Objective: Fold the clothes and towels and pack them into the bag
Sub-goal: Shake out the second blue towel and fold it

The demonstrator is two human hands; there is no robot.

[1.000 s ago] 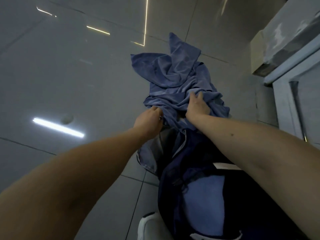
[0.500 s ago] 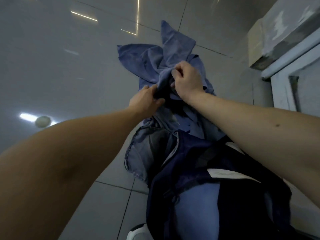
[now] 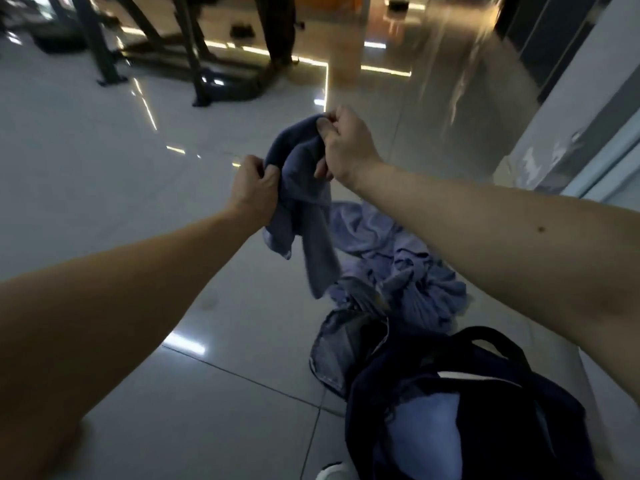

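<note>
floor [image 3: 138, 174]: glossy pale tiles | bag [image 3: 502, 410]: dark navy, open, on floor | pile [image 3: 408, 268]: pale-blue, crumpled, beside bag | towel [image 3: 304, 202]: dusty blue, bunched, hanging limp above floor | left hand [image 3: 252, 192]: fingers curled, gripping towel | right hand [image 3: 346, 143]: fingers pinching top edge

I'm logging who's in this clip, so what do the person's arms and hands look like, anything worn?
Both arms are bare as far as the frame shows: no sleeve on the left forearm or right forearm. The left hand and right hand wear no gloves, and no watch, bracelet or ring shows. One small dark spot marks the right forearm.
</note>
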